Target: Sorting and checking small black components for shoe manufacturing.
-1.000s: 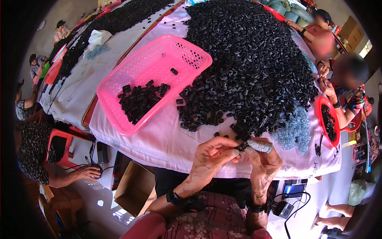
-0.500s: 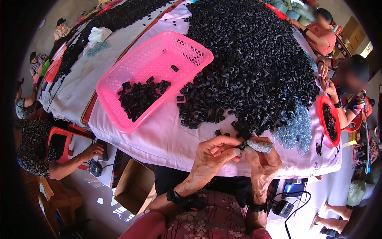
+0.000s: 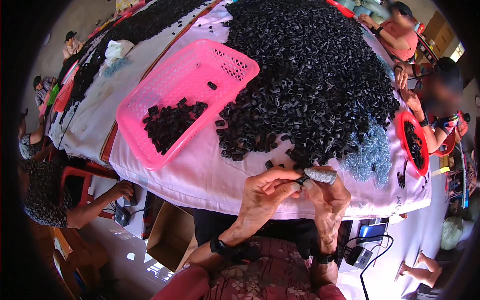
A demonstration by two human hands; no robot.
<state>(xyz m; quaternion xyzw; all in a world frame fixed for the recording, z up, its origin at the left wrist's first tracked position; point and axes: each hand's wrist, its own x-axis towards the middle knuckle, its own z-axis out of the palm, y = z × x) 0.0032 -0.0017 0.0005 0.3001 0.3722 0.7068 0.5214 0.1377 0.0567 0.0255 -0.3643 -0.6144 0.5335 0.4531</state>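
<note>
My left hand [image 3: 270, 194] and my right hand [image 3: 327, 195] meet at the table's near edge. Between their thumbs and fingertips they pinch a small black plastic piece [image 3: 301, 180], mostly hidden by the fingers. A grey cover [image 3: 321, 175] wraps one finger of the right hand. Just beyond the hands spreads a large heap of small black hollow plastic pieces [image 3: 310, 85]. To the left stands a pink perforated plastic basket [image 3: 150, 82], with a small pile of black pieces [image 3: 172, 125] in its near end.
Clear bluish bits [image 3: 372, 157] lie along the heap's right edge. A red bowl [image 3: 426, 162] of black pieces stands at the table's right edge. People sit along the right; another person's arm [image 3: 100, 202] reaches in at left. Below sits an open cardboard box [image 3: 170, 232].
My view has shifted slightly. Both hands stay together around the small black piece, with only small finger movements. At right, the co-workers' hands have moved a little.
</note>
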